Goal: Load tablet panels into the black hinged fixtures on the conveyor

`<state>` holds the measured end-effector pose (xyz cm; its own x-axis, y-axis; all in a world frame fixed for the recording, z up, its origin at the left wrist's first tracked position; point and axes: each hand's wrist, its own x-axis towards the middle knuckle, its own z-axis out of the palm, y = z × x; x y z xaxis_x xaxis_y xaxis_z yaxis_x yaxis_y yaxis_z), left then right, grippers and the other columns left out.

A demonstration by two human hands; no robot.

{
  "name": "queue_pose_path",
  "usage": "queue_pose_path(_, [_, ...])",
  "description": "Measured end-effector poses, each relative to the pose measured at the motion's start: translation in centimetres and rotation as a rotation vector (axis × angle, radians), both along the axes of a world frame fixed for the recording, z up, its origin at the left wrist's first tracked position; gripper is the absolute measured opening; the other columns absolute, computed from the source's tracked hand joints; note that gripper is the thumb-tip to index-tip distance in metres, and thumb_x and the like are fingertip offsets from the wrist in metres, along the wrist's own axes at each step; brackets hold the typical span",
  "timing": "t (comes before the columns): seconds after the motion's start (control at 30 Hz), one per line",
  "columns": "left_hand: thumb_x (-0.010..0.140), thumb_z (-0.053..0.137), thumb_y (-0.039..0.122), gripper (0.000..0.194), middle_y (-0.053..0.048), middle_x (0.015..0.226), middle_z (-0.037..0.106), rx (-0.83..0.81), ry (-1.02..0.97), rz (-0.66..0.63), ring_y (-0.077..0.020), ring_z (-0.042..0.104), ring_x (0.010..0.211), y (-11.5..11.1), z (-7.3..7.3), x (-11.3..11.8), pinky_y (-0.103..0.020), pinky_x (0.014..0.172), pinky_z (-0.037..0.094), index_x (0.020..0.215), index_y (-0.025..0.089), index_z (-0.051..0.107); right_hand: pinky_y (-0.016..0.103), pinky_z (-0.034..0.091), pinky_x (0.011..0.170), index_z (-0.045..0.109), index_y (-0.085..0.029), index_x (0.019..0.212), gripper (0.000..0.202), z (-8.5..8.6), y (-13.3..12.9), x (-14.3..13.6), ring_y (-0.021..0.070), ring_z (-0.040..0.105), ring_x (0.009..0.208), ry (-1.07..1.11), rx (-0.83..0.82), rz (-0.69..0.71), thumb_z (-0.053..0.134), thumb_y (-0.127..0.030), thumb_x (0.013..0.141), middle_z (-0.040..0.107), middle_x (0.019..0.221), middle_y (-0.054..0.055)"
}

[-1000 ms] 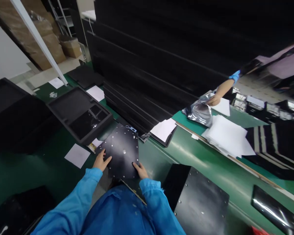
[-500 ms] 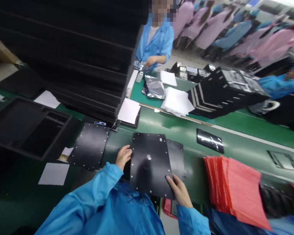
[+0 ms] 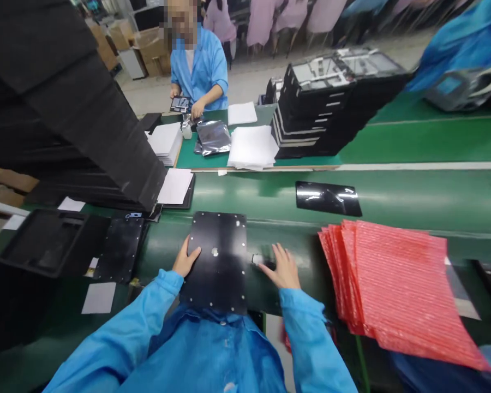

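One black plate dotted with small pale studs lies flat on the green surface, right in front of the person in the blue coat. Its near edge overhangs the surface's rim toward the person's body. The left hand rests against the plate's left edge, thumb laid on the top face and the other fingers loosely curled beside it, gripping nothing firmly. The right hand lies spread and palm-down on the surface just right of the plate, fingers open, its fingertips touching a small dark piece with a pale end; it closes on nothing.

To the right of that hand a fanned stack of red bubble bags covers the surface. Beyond the plate, a glossy black pouch lies alone on the belt. To the left, a second studded black plate sits next to a black foam tray, with a white sheet near them. A tall leaning pile of black foam fills the upper left. Across the surface, a co-worker in a blue coat handles something small, beside white paper stacks, a silver bag and stacked black trays.
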<state>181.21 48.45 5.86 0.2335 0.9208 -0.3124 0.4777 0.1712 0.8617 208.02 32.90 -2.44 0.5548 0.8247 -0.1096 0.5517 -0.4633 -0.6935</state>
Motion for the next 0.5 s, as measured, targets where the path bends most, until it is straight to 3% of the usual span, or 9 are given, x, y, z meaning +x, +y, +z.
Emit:
queue_pose_path(0.1, [0.072,0.064,0.048,0.068,-0.012,0.131,0.055,0.031,0.084,0.011,-0.0253,0.05,0.123,-0.1,0.8,0.2,-0.035,0.107,0.035,0.129,0.013,0.048,0.053,0.03,0.104,0.056,-0.011,0.115,0.05,-3.1,0.1,0.0,0.0364,0.039,0.127,-0.098,-0.072,0.043,0.057,-0.041,0.075,0.052,0.131,0.019])
queue_pose_path(0.2, [0.069,0.064,0.051,0.067,-0.014,0.123,0.06,0.035,0.14,0.033,-0.0272,0.055,0.116,-0.2,1.3,0.2,-0.038,0.104,0.038,0.122,0.011,0.053,0.043,0.042,0.09,0.051,-0.004,0.114,0.05,-2.8,-0.5,-0.3,0.0311,0.055,0.108,-0.037,-0.031,-0.074,0.048,-0.042,0.081,0.059,0.115,0.023])
queue_pose_path(0.27, [0.069,0.064,0.051,0.066,-0.014,0.119,0.063,0.035,0.166,0.04,-0.0282,0.058,0.112,-0.5,1.4,0.3,-0.039,0.101,0.041,0.12,0.011,0.054,0.038,0.045,0.081,0.048,-0.006,0.116,0.051,-0.4,-0.5,-0.5,0.028,0.059,0.098,-0.053,-0.009,-0.026,0.048,-0.043,0.081,0.061,0.108,0.02])
queue_pose_path(0.33, [0.069,0.064,0.052,0.064,-0.013,0.116,0.064,0.037,0.176,0.038,-0.0285,0.059,0.109,-0.7,1.5,0.3,-0.04,0.099,0.043,0.118,0.012,0.055,0.035,0.043,0.078,0.05,-0.012,0.112,0.043,3.1,0.0,-0.9,0.0261,0.059,0.093,-0.14,-0.036,0.199,0.053,-0.04,0.08,0.063,0.103,0.015])
queue_pose_path(0.4, [0.069,0.064,0.052,0.064,-0.013,0.114,0.065,0.039,0.189,0.027,-0.0284,0.06,0.108,-0.8,1.7,0.5,-0.039,0.098,0.044,0.118,0.013,0.055,0.032,0.04,0.074,0.053,-0.015,0.102,0.028,6.6,1.1,-1.5,0.0246,0.06,0.087,-0.231,-0.166,0.433,0.055,-0.031,0.079,0.064,0.094,0.011])
queue_pose_path(0.5, [0.068,0.065,0.049,0.066,-0.014,0.118,0.063,0.035,0.274,0.019,-0.0291,0.059,0.109,-0.6,2.6,1.0,-0.04,0.099,0.043,0.121,0.011,0.053,0.031,0.037,0.071,0.054,-0.016,0.094,0.017,10.1,2.9,-1.9,0.0239,0.06,0.086,-0.352,-0.311,0.63,0.054,-0.019,0.077,0.063,0.09,0.011])
